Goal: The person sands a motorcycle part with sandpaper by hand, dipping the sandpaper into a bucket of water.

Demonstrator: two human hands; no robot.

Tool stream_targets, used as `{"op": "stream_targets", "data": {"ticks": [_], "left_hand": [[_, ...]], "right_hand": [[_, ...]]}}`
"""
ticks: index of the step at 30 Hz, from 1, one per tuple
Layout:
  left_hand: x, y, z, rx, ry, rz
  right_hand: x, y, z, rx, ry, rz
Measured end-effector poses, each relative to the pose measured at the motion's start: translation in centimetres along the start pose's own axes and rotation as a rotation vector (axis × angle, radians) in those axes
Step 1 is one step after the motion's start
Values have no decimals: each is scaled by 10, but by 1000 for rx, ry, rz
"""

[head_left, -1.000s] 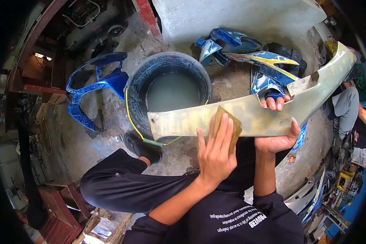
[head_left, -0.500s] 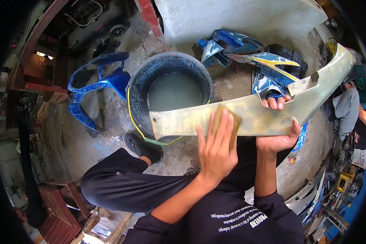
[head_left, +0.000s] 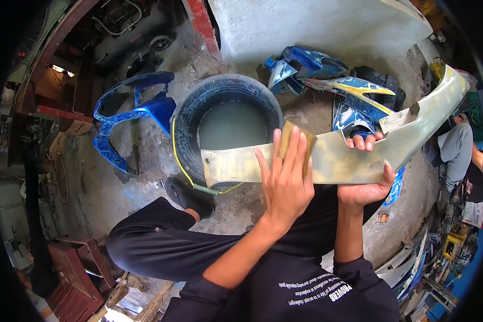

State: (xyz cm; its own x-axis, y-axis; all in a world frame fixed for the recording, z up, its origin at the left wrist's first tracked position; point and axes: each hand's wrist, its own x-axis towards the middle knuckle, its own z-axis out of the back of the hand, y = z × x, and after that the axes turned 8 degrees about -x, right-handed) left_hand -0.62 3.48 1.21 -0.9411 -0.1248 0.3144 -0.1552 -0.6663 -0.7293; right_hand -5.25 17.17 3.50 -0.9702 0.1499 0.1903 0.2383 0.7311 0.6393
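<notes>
A long, pale motorcycle body panel [head_left: 327, 161] with yellowish and grey patches lies across the view, its left end over the bucket. My right hand [head_left: 365, 185] supports it from below, thumb at the lower edge and fingertips curling through a notch at the upper edge. With fingers stretched along it, my left hand [head_left: 285, 188] presses a tan piece of sandpaper [head_left: 291, 140] against the panel's face. The sandpaper stands partly above the panel's upper edge. Beneath the panel's left end is a black bucket [head_left: 185, 115] holding cloudy water, with a yellow handle.
A blue fairing frame [head_left: 158, 110] lies on the concrete floor left of the bucket. Several blue, white and yellow panels [head_left: 354, 88] lie beyond it to the right. Another person's grey-clad leg [head_left: 459, 153] shows at the right edge. A brown wooden stool [head_left: 78, 273] stands lower left.
My left hand has slid the sandpaper upward on the panel, toward its upper edge. My right hand keeps its hold. The whole view has shifted slightly.
</notes>
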Motion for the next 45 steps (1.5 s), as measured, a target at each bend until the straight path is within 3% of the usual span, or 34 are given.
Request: {"op": "stream_targets", "data": {"ticks": [8, 13, 20, 25, 32, 37, 45], "left_hand": [[-45, -7, 11, 12, 127, -3], [2, 0, 0, -10, 11, 6], [-44, -8, 10, -51, 105, 37], [6, -2, 0, -24, -3, 23], [-42, -9, 8, -54, 101, 47], [1, 0, -1, -32, 0, 46], [-39, -11, 8, -57, 98, 43]], "right_hand": [[3, 0, 7, 35, 14, -7], [2, 1, 0, 6, 8, 2], [3, 0, 10, 36, 16, -16], [3, 1, 1, 20, 12, 4], [5, 0, 10, 57, 22, -15], [3, 2, 1, 5, -10, -6], [5, 2, 7, 49, 20, -28]]}}
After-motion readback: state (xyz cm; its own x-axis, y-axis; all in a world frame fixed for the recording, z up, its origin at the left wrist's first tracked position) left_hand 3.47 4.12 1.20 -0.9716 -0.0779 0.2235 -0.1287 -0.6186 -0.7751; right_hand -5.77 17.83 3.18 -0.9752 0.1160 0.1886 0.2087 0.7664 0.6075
